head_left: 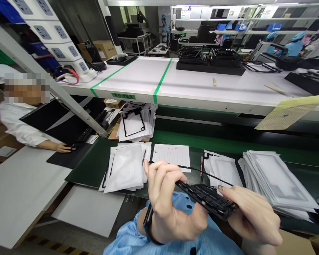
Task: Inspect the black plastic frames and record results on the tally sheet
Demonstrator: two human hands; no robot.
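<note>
Head view: left hand [170,209] and right hand [252,216] grip one black slotted frame [207,200] and one thin black strip [191,169].

Two hands: left hand [167,202], right hand [252,216]. One black ribbed part [207,200] between them, one thin black strip [202,173] above it, one black wristband [149,226]; on the green belt [85,166], three piles of white bags [127,168], one printed sheet [171,156], one pen [201,166]. One more pile of white bags [135,124] under the white bench [127,79], two green tape strips [162,79] across that bench, one co-worker's hand [62,147] on one mouse [73,147].
</note>
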